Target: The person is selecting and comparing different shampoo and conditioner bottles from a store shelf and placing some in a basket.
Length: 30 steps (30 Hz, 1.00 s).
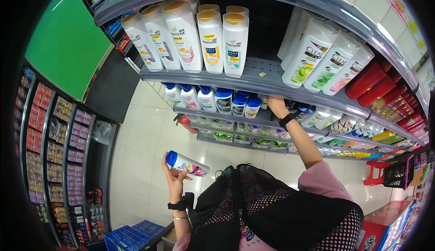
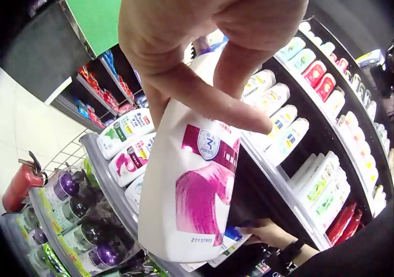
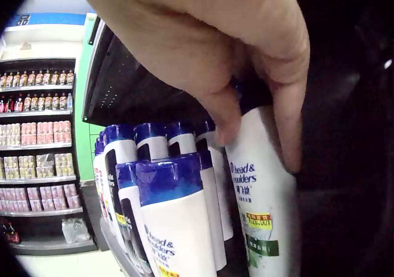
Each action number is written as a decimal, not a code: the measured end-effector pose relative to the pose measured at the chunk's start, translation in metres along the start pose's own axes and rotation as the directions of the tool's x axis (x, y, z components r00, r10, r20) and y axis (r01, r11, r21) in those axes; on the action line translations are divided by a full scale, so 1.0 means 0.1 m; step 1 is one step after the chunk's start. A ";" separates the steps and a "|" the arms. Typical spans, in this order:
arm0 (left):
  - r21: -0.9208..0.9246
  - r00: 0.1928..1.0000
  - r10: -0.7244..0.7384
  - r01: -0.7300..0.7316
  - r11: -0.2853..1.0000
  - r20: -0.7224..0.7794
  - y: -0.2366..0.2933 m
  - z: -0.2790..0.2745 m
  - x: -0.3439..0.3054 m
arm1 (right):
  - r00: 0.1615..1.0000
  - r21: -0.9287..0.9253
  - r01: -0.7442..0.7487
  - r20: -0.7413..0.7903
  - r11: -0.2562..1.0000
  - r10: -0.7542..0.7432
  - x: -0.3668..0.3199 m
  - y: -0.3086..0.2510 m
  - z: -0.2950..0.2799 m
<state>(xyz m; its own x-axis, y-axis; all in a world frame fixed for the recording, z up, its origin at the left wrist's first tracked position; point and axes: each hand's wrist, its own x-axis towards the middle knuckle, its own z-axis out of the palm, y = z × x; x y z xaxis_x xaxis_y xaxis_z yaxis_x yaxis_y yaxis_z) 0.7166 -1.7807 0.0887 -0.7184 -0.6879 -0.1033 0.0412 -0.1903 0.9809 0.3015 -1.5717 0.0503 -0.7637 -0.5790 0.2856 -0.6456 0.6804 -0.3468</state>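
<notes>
My left hand holds a white shampoo bottle with a blue cap and a pink swirl on its label, out in front of the shelves. In the left wrist view, thumb and fingers wrap its upper part and the bottle tilts. My right hand reaches into the second shelf. There it grips a white head & shoulders bottle by the top, thumb on one side and fingers on the other. That bottle has a green label and a yellow price sticker; its cap is mostly hidden by the hand.
Blue-capped bottles stand close beside the gripped one. The upper shelf edge runs just above my right forearm, with Pantene bottles and Clear bottles on that shelf. A fire extinguisher is by the shelf end, a blue crate below left.
</notes>
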 end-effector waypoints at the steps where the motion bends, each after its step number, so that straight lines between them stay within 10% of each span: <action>1: 0.005 1.000 -0.005 0.005 1.000 0.001 -0.01 -0.01 0.00 | 0.999 0.020 0.028 -0.043 0.999 -0.027 0.05 0.07 0.11; 18: 0.021 0.999 0.026 -0.026 0.999 -0.019 0.00 -0.01 0.05 | 0.990 0.279 0.140 -0.023 0.950 -0.140 0.38 0.42 0.42; 21: 0.015 1.000 0.028 -0.028 0.999 -0.003 -0.01 -0.02 0.06 | 0.968 0.211 0.005 0.245 0.977 -0.058 0.35 0.13 0.01; 24: 0.010 1.000 0.030 -0.030 1.000 0.000 0.00 0.00 0.07 | 0.979 0.130 0.203 -0.009 0.970 -0.204 0.29 0.25 0.23; 27: 0.014 1.000 0.029 -0.030 0.999 0.007 -0.01 0.00 0.08 | 0.969 0.062 0.237 0.054 0.969 -0.241 0.29 0.34 0.30; 30: 0.017 0.999 0.027 -0.027 0.999 0.019 -0.02 0.02 0.09 | 0.923 0.306 -0.139 0.385 0.942 0.011 0.40 0.48 0.43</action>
<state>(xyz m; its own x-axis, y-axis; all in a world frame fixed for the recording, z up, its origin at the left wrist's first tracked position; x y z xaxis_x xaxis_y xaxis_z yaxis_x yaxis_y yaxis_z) 0.7087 -1.7853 0.0866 -0.7299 -0.6796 -0.0738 0.0489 -0.1596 0.9860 0.2396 -1.5813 0.0069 -0.7097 -0.6995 -0.0839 -0.4999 0.5839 -0.6397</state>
